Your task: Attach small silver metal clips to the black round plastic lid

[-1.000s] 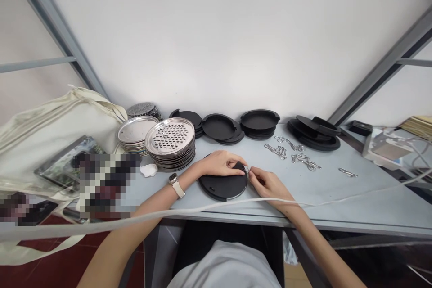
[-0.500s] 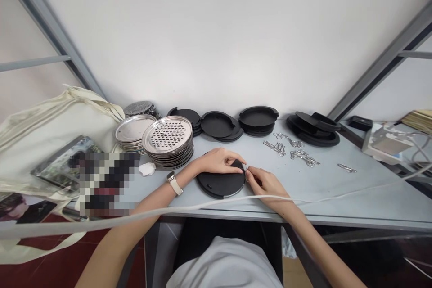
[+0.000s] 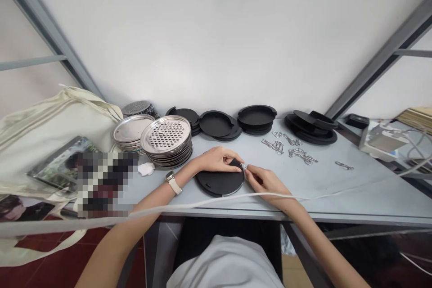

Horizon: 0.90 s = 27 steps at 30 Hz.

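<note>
A black round disc (image 3: pixel 219 182) with a thin metal rim lies flat on the grey table (image 3: pixel 337 189) in front of me. My left hand (image 3: pixel 218 159), with a watch on the wrist, presses down on the disc's far edge, fingers curled over it. My right hand (image 3: pixel 265 179) pinches a small metal clip (image 3: pixel 243 166) against the disc's right rim, fingers closed. Both hands meet at that spot.
Stacked perforated metal plates (image 3: pixel 167 139) and plain metal plates (image 3: pixel 132 131) stand at the left. Several stacks of black discs (image 3: pixel 256 119) line the wall. Loose metal clips (image 3: pixel 297 152) lie at the right. A cloth bag (image 3: pixel 50 130) sits far left; a white cable (image 3: pixel 202 204) crosses the front edge.
The hands stay on the disc and clip with only small finger shifts. The view has drifted slightly, so everything sits a little higher and to the left.
</note>
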{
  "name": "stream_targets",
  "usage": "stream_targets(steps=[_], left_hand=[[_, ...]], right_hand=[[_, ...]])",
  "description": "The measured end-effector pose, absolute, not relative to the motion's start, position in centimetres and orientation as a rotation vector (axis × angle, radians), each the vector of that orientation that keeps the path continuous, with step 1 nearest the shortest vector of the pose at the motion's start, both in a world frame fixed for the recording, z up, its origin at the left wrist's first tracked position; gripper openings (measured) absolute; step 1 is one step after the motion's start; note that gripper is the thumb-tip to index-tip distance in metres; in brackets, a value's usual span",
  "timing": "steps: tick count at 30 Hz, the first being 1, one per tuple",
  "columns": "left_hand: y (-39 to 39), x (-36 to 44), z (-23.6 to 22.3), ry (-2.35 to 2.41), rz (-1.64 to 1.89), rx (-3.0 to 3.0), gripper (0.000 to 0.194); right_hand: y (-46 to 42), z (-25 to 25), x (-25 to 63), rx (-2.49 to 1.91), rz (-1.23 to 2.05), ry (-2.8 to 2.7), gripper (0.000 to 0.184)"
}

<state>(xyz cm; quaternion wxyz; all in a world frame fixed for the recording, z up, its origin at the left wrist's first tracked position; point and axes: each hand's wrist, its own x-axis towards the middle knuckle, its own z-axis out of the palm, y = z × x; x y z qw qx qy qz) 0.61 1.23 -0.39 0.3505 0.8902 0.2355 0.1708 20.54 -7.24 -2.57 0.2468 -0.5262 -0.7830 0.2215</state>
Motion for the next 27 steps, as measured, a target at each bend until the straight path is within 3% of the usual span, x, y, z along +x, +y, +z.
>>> stream_targets(steps=[27], left_hand=[[1.5,0.68,-0.8,0.556,0.44,2.259,0.038]], right_hand=[[-6.48,-2.39,21.39,-1.401,0.766,-2.174,0.031]])
